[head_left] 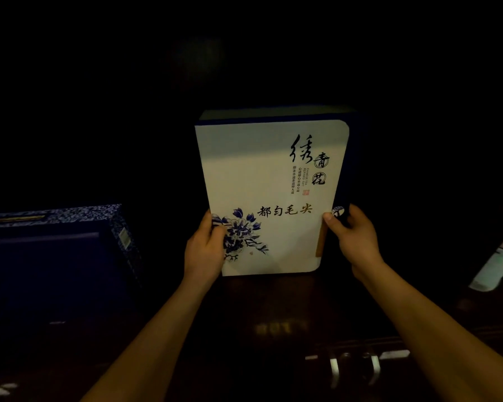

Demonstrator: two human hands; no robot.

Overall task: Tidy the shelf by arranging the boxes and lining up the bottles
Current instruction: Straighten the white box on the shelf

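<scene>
A white tea box (270, 181) with a blue spine, black calligraphy and a blue flower print stands upright in the middle of the dark shelf (273, 309). My left hand (205, 250) grips its lower left edge, thumb over the flower. On the lower right edge my right hand (355, 239) holds the box, thumb on its front. A dark blue box (50, 274) with a patterned blue-and-white rim stands at the left. At the far right edge a pale bottle (497, 265) shows only in part.
The back of the shelf is black and nothing can be made out there. Below the shelf's front edge, metal handles (355, 367) of a cabinet catch the light. A dim reflection lies on the shelf in front of the white box.
</scene>
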